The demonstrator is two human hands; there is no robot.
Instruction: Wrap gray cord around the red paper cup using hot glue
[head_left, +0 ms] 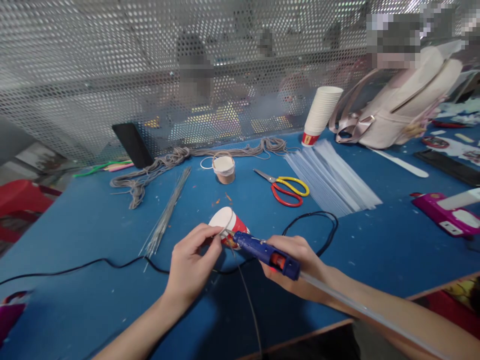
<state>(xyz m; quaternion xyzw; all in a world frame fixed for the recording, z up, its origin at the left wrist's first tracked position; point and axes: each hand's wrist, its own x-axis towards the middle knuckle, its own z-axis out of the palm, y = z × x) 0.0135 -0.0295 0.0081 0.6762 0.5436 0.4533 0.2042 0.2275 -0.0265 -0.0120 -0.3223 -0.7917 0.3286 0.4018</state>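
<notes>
A red and white paper cup [240, 225] lies on its side on the blue table, its white end turned toward my left. My left hand [195, 257] pinches a thin grey cord [245, 285] against that end; the cord hangs down toward the table's front edge. In my right hand [296, 262] is a blue hot glue gun [262, 248], its nozzle touching or almost touching the cup beside my left fingertips. A long clear glue stick [360, 307] sticks out of the gun's back. Part of the cup is hidden behind my fingers and the nozzle.
Scissors [279, 186], a small wrapped cup [224, 171] and thin wires [165, 217] lie beyond my hands. Grey cord bundles [180, 156], clear strips [333, 180], stacked cups [318, 115] and a phone [132, 145] stand farther back. A black cable [101, 261] crosses the table. A backpack [397, 107] is at right.
</notes>
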